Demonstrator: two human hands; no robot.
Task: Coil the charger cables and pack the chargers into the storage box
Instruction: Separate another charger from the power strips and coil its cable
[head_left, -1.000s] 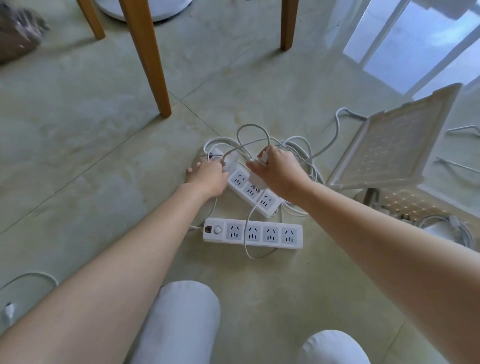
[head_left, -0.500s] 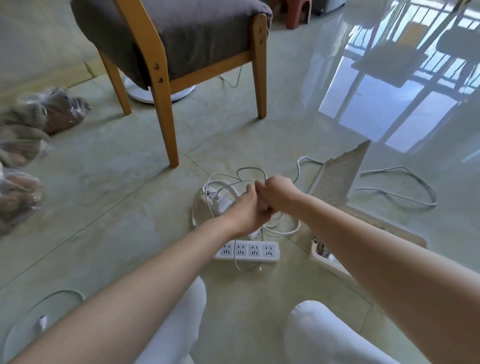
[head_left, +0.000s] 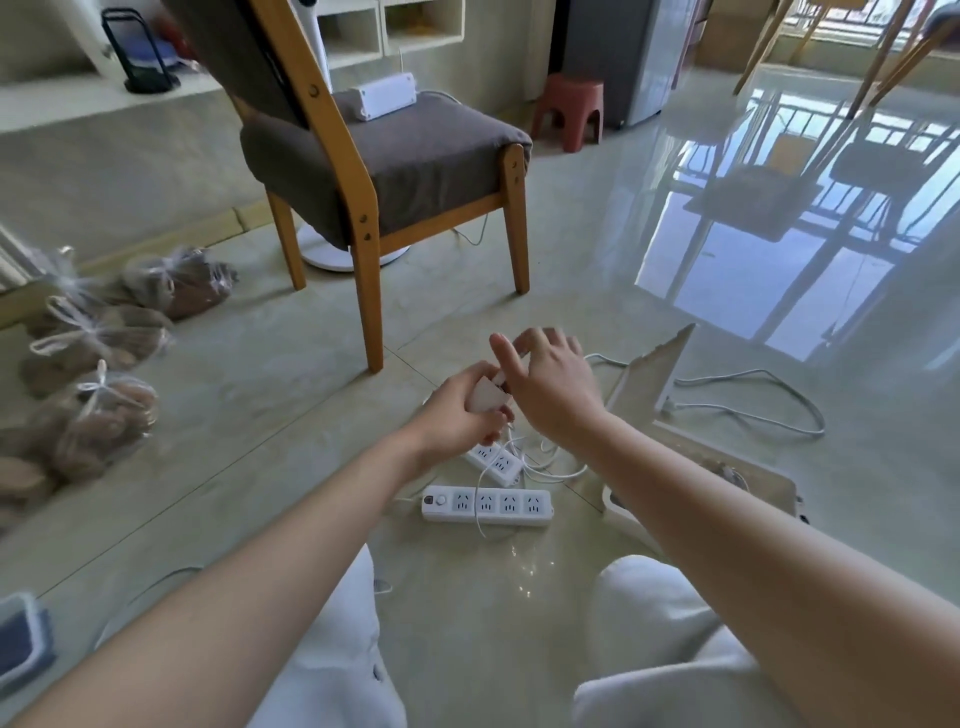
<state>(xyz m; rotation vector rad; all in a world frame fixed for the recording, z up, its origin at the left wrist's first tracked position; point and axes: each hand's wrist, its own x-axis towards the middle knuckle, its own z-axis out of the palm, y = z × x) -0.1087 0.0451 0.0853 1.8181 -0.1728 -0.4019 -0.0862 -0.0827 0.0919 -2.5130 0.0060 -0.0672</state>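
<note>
Coiling seemed underway: the left hand (head_left: 457, 411) gripped the charger (head_left: 485, 399), the right hand (head_left: 551, 387) spread open; next it must catch the cable (head_left: 543, 472).

Glossy tiled floor (head_left: 675, 218), wooden chair (head_left: 363, 218) with matt grey cloth seat, smooth white plastic power strip (head_left: 487, 505)

A wooden chair (head_left: 415, 156) with a grey cushion is seen on the tiled floor (head_left: 260, 405), and a white box (head_left: 383, 96) is set on its seat. A round white base (head_left: 332, 255) is partly hidden behind its legs. A red stool (head_left: 569, 111) is placed farther back. Tied plastic bags (head_left: 179, 280) are lined up at the left.
</note>
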